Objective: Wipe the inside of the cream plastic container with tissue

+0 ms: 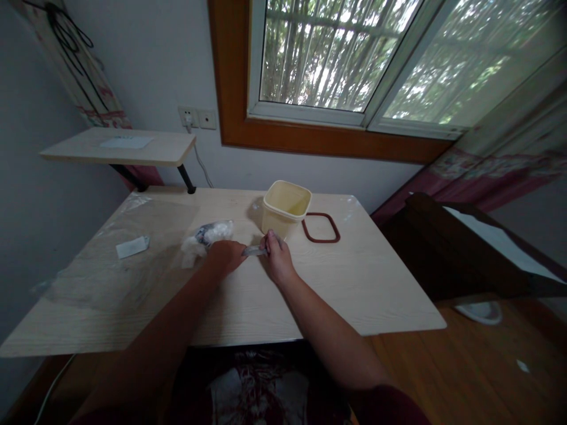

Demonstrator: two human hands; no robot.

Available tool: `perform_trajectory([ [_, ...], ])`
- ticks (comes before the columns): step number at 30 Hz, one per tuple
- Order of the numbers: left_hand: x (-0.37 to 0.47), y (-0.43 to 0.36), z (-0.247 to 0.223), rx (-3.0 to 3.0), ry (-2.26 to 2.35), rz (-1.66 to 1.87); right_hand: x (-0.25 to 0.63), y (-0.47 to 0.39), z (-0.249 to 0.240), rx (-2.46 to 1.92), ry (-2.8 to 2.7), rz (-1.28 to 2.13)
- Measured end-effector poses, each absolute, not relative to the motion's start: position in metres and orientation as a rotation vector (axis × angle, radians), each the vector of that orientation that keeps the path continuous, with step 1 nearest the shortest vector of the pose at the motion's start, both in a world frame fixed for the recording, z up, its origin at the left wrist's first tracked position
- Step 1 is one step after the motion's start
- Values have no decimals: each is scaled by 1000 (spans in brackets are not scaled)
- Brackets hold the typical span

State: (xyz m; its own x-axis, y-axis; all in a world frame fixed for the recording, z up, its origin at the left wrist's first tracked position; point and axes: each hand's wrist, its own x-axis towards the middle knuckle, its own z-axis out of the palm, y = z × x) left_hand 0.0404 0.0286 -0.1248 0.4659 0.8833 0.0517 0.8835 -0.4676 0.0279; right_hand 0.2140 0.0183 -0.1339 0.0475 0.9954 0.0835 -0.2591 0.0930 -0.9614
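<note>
A short, pale strip that looks like clear plastic (254,251) stretches between my two hands, above the table. My left hand (225,256) is closed at its left end, and my right hand (277,255) pinches the right end with the thumb on top. Just behind my left hand lies a clear plastic bag (220,229) with white, lumpy contents and some dark print; whether the strip belongs to it I cannot tell. Right behind my right hand stands an open cream-coloured square container (283,221). A reddish-brown square ring (325,240) lies flat to its right.
A large clear plastic sheet (128,283) covers the left of the wooden table (354,295), with a white slip (133,247) on it. A raised shelf (163,150) holding paper (127,142) stands at the back left. The wall and window are behind.
</note>
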Motion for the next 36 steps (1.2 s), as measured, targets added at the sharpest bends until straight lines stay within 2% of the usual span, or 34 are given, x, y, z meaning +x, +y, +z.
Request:
perform_trajectory([
  [4,40,29,-122,-2709,-1639,-130,210,18,-131,-907,-950,1262],
  [11,49,18,-112,-2720,-1578,-345,213,17,-135,-1031,-1140,1113],
  [16,55,19,-119,-2766,-1525,-337,211,11,-130,-1028,-1217,1101],
  [22,51,24,-124,-2708,-1680,-261,209,14,-133,-852,-1134,1238],
  [28,43,26,-124,-2654,-1738,-328,204,18,-138,-700,-972,1495],
  [36,47,24,-125,-2692,-1688,-248,208,24,-149,-773,-1115,1473],
])
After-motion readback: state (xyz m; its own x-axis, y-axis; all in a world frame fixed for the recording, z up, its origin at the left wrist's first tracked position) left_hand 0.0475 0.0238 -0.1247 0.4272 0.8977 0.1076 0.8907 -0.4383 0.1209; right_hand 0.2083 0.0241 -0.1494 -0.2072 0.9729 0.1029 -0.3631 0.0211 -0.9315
